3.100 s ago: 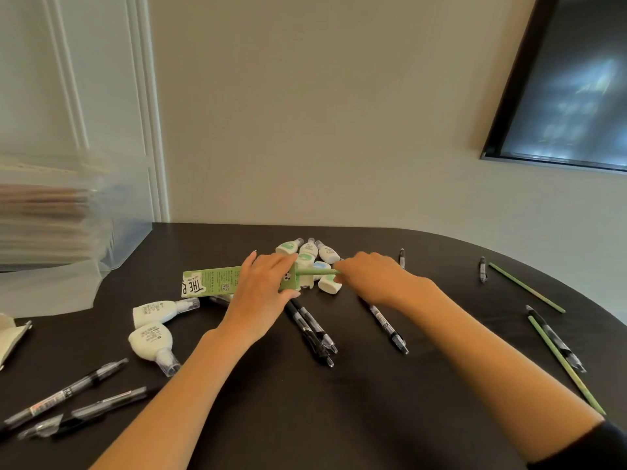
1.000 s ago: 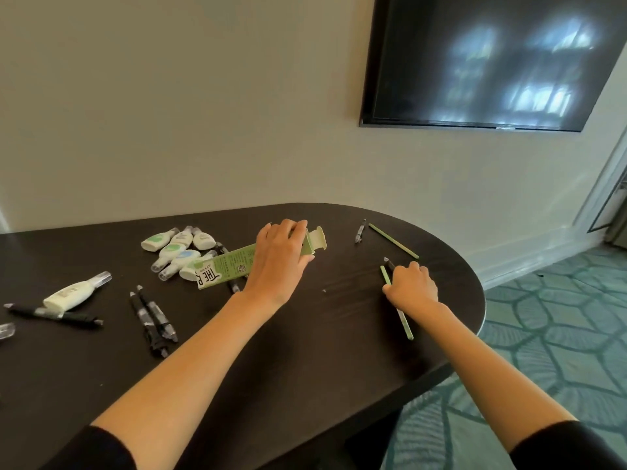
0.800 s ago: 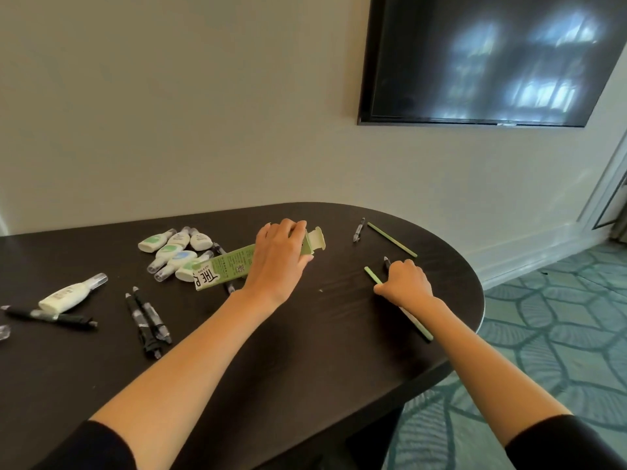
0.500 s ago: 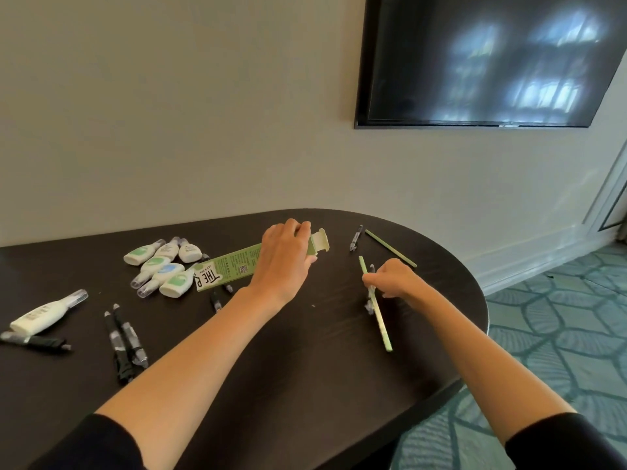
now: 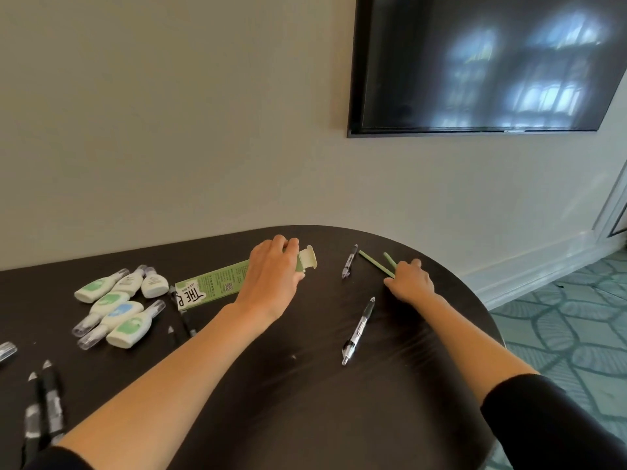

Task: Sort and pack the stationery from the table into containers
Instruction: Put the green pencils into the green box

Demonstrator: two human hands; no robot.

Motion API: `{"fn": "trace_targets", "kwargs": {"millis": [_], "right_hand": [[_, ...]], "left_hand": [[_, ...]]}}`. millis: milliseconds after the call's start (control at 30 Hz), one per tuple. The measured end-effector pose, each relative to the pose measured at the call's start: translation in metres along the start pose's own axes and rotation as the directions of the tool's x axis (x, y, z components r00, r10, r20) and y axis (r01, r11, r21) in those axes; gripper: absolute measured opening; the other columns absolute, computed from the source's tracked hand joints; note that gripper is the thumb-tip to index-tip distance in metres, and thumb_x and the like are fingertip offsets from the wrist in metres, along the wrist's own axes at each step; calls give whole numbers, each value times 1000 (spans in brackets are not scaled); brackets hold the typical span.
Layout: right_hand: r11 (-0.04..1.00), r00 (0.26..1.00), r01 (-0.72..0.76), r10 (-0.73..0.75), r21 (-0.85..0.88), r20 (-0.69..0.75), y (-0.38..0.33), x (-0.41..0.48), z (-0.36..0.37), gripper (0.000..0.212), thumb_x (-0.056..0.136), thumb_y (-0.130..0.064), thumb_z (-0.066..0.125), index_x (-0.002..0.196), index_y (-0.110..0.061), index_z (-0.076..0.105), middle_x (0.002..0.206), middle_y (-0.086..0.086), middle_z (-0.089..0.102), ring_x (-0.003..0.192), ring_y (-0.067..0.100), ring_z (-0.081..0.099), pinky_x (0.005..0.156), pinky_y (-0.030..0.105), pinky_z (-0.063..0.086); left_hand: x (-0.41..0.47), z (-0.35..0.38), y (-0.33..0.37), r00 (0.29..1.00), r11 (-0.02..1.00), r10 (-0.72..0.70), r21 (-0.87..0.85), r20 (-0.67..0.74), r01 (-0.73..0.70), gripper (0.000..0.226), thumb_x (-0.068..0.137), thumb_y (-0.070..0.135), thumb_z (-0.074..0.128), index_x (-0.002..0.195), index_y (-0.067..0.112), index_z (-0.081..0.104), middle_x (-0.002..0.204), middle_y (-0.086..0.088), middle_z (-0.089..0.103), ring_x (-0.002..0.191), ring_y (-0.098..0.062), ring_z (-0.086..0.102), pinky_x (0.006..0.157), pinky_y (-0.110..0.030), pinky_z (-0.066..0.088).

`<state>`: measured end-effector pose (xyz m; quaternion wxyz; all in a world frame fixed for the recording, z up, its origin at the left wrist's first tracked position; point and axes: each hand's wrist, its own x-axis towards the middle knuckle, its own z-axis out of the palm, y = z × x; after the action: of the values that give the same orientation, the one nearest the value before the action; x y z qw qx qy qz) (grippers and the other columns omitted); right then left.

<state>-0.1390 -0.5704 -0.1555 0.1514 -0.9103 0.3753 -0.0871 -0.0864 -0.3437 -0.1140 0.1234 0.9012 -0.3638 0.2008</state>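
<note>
The left hand (image 5: 271, 278) grasps the right end of the green box (image 5: 213, 286), which lies flat in the middle of the dark counter (image 5: 305, 401) with its end flap (image 5: 308, 261) open. At the far right edge, the right hand (image 5: 411, 279) has its fingers (image 5: 409, 266) curled over two green pencils (image 5: 373, 263), which stick out to the far left. A black pen (image 5: 359, 329) lies between the arms. Correction tapes (image 5: 118, 310) lie in a cluster left of the box.
</note>
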Motion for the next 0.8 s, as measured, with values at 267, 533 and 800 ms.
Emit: {"fn": "trace_targets", "kwargs": {"millis": [267,533,800], "right_hand": [[981,990,131,-122,-140,75,-3,1,-7,26,92,-20,51,111,-2,54,113,14,57,90,26,53,74,30,41],[982,978,181,-174,55,-112,-33,-20,-19,30,98,-19,34,112,2,50,110,21,60,98,35,58,81,37,43],[403,932,219,-355,889,-68,-134,-97,-32,14,99,-7,38,90,-8,49,72,6,61,63,11,59,59,13,51]], "left_hand": [[2,4,2,1000,999,27,22,-5,-27,54,95,29,49,142,12,30,134,-3,42,123,-18,40,108,-29,24],[-11,-19,-5,998,999,26,-19,-51,-27,53,94,26,52,141,11,32,133,-4,42,122,-18,40,105,-29,28],[-56,-74,-58,988,997,-68,15,-140,71,44,92,26,54,130,10,41,124,-5,45,113,-21,42,98,-28,30]]}}
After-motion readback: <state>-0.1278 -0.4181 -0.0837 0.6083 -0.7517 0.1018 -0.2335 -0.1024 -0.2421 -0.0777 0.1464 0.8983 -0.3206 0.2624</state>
